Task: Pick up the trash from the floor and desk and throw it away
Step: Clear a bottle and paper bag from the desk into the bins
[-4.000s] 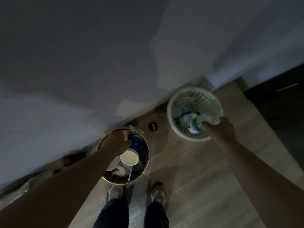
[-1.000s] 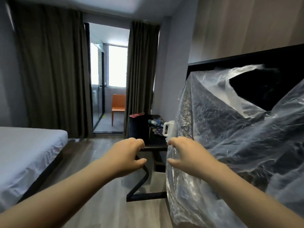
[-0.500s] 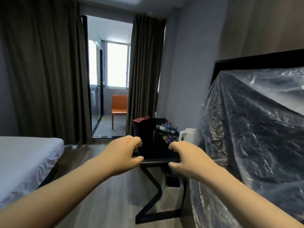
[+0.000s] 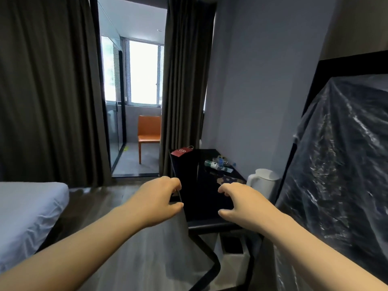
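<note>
Clear green-label bottles (image 4: 218,164) lie on black desk (image 4: 204,204); L grip (image 4: 157,203), R grip (image 4: 243,203) loosely curled, empty

Desk (image 4: 206,203): blk top, glossy, smooth, as seen.
Sheeting (image 4: 344,164): clear plastic, crinkled, shiny.
Curtains (image 4: 46,91): dk cloth, matt.
Kettle (image 4: 265,182): wht plastic, smooth.
Bedsheet (image 4: 27,211): wht cloth, matt.

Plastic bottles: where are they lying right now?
In the head view, the plastic bottles lie toward the far right of the black desk, beyond the white kettle and to the right of the red paper bag.
</note>
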A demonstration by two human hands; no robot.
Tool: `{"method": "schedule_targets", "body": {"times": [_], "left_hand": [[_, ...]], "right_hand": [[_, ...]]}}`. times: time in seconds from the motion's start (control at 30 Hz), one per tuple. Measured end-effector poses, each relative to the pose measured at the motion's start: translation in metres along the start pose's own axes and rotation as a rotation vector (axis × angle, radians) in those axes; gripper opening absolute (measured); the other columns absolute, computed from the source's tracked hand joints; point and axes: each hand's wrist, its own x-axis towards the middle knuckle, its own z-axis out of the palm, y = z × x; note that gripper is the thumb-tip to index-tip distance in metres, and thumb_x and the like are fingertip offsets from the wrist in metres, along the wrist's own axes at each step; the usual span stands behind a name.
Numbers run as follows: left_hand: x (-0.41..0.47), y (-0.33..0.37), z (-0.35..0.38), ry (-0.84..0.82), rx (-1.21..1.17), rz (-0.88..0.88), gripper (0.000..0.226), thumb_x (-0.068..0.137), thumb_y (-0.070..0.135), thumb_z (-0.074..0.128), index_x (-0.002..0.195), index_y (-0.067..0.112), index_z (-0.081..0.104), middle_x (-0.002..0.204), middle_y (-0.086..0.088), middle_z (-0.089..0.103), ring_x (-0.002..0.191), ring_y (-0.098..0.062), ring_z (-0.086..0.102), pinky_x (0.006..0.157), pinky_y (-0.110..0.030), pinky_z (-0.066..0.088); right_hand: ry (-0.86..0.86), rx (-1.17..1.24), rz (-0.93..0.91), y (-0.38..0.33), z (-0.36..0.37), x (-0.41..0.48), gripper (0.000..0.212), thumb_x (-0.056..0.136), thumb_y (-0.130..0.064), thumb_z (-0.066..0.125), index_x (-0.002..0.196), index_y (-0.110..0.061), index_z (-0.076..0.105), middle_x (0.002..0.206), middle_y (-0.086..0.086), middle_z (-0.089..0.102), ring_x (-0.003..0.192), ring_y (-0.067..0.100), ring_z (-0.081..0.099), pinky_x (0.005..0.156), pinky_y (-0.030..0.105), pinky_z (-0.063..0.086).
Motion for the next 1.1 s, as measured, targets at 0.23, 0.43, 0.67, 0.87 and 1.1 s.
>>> {"method": "schedule_targets", "body": {"times": [0.23, 0.43, 0.67, 0.87, 1.1], "left_hand": [[0.110, -0.067, 0.015, -0.050, 0.041, -0.039, 0.038, 0.086, 0.043, 0.059, 0.117, 0.022, 0.054, 0.113, 0.005, 0.057, 0.100, -0.012, 0.057, 0.088, -0.030, 0.050], [0.182, -0.128, 0.040, -0.102, -0.003, -0.037, 0.038, 0.086, 0.045, 0.058, 0.118, 0.025, 0.053, 0.115, 0.007, 0.056, 0.101, -0.011, 0.056, 0.087, -0.029, 0.050], [0.276, -0.209, 0.073, -0.133, -0.027, 0.041, 0.035, 0.085, 0.045, 0.059, 0.115, 0.028, 0.053, 0.112, 0.008, 0.056, 0.099, -0.009, 0.056, 0.084, -0.025, 0.049], [0.363, -0.282, 0.088, -0.166, -0.049, 0.143, 0.036, 0.085, 0.046, 0.059, 0.117, 0.029, 0.053, 0.112, 0.011, 0.055, 0.098, -0.007, 0.056, 0.084, -0.022, 0.048], [0.444, -0.343, 0.121, -0.227, -0.096, 0.235, 0.037, 0.085, 0.045, 0.059, 0.117, 0.028, 0.053, 0.109, 0.011, 0.054, 0.098, -0.007, 0.055, 0.080, -0.017, 0.043]], "right_hand": [[-0.001, 0.017, 0.011, 0.033, 0.027, 0.130, 0.057, 0.084, -0.042, 0.062, 0.136, -0.026, 0.044, 0.129, -0.005, 0.052, 0.114, 0.013, 0.053, 0.088, 0.025, 0.046], [-0.053, 0.044, 0.025, 0.045, 0.055, 0.216, 0.059, 0.084, -0.043, 0.063, 0.138, -0.027, 0.044, 0.134, -0.006, 0.051, 0.119, 0.012, 0.053, 0.091, 0.025, 0.046], [-0.064, 0.047, 0.112, 0.055, 0.096, 0.309, 0.058, 0.085, -0.043, 0.063, 0.137, -0.027, 0.045, 0.131, -0.007, 0.052, 0.115, 0.010, 0.054, 0.085, 0.021, 0.044], [-0.108, 0.064, 0.262, 0.061, 0.122, 0.391, 0.059, 0.085, -0.042, 0.062, 0.139, -0.027, 0.043, 0.133, -0.008, 0.051, 0.117, 0.010, 0.052, 0.092, 0.023, 0.045], [-0.140, 0.086, 0.407, 0.066, 0.154, 0.464, 0.060, 0.083, -0.044, 0.064, 0.138, -0.027, 0.045, 0.132, -0.007, 0.052, 0.114, 0.009, 0.054, 0.089, 0.023, 0.048]]}}
